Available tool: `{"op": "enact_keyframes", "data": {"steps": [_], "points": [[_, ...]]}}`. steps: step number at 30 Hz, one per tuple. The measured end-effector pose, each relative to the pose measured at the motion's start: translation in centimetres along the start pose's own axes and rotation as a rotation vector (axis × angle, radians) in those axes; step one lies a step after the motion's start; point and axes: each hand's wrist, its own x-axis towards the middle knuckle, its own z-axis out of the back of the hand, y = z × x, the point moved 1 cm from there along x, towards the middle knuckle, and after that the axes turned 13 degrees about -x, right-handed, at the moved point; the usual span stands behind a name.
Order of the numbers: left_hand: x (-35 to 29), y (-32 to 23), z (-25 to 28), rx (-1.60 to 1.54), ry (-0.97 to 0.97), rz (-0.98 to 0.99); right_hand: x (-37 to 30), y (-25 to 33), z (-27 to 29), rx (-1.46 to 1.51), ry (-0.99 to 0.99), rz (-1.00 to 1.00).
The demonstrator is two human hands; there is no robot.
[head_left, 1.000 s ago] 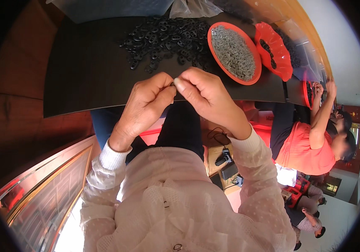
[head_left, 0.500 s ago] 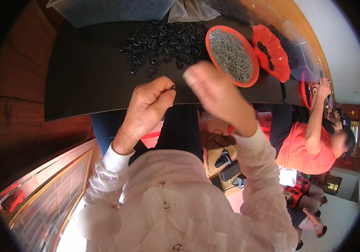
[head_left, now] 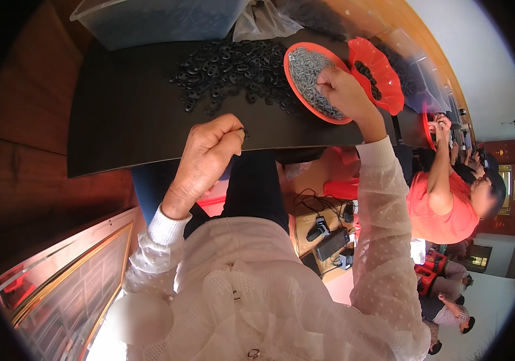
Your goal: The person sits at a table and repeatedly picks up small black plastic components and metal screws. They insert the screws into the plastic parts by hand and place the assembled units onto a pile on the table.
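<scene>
Over the table's near edge, my left hand (head_left: 204,157) is closed in a pinch. A bit of a small black piece (head_left: 245,132) shows at its fingertips; the rest is hidden by the fingers. My right hand (head_left: 349,95) reaches over a red oval dish (head_left: 298,99) of small grey metal pieces (head_left: 306,66), seemingly screws. Its curled fingertips are at the pieces, and what they pinch is hidden. Left of the dish, a heap of black plastic pieces with holes (head_left: 233,69) lies spread on the dark table (head_left: 125,114).
A red wavy-rimmed bowl (head_left: 389,81) with dark pieces stands right of the dish. At the back are a clear plastic bin (head_left: 161,24) and a plastic bag (head_left: 266,23). A co-worker in a red shirt (head_left: 444,207) sits to the right. Cables and devices (head_left: 331,243) lie below the table.
My right hand has moved right and away from me, from beside my left hand to the grey pieces in the dish. My left hand has stayed nearly in place, still pinching.
</scene>
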Motion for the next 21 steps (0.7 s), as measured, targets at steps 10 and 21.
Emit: {"op": "enact_keyframes", "data": {"steps": [10, 21], "points": [[0.1, 0.2, -0.1, -0.015, 0.001, -0.073, 0.1, 0.6, 0.6, 0.056, -0.025, -0.025], [0.1, 0.4, -0.2, -0.019, 0.014, -0.124, 0.2, -0.7, -0.4, 0.100, -0.030, -0.045]]}}
